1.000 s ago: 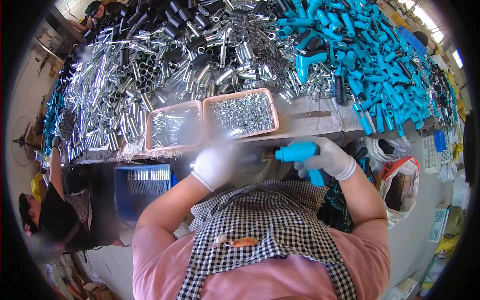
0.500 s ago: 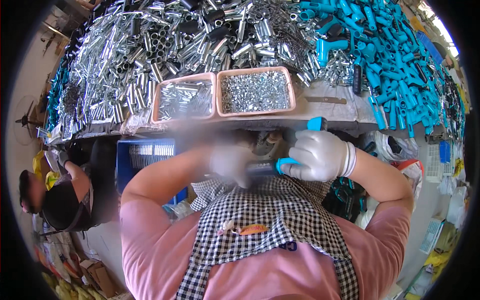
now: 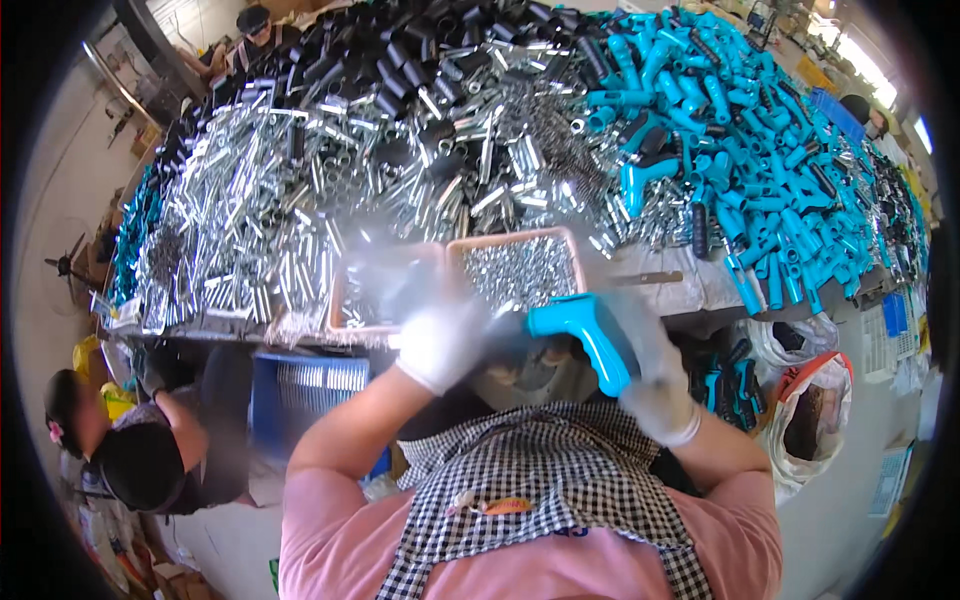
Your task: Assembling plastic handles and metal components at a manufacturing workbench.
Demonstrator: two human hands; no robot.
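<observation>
In front of me, just off the table edge, a teal pistol-shaped handle [image 3: 588, 335] is held up, its grip slanting down to the right. My right hand [image 3: 660, 375], in a white glove, is closed against the grip's right side, though its fingers are blurred. A dark, smeared part, probably a black sleeve, extends left from the handle's top toward my left hand [image 3: 440, 345]. That gloved hand is by the near edge of the pink tray of thin metal pins [image 3: 338, 300]; motion smears its fingers, hiding whether it grips anything.
Another pink tray [image 3: 575, 262] holds small metal pieces. Behind lie heaps of metal tubes [image 3: 270, 190], black sleeves [image 3: 400, 70], springs [image 3: 550, 130] and teal handles [image 3: 780, 230]. A blue crate [image 3: 262, 395] stands below left, a white sack [image 3: 825, 420] right. Another person [image 3: 150, 460] sits left.
The teal handle has swung round, its grip now pointing down to the right. My left hand has moved forward toward the trays, and my right hand has dropped lower. The view has shifted.
</observation>
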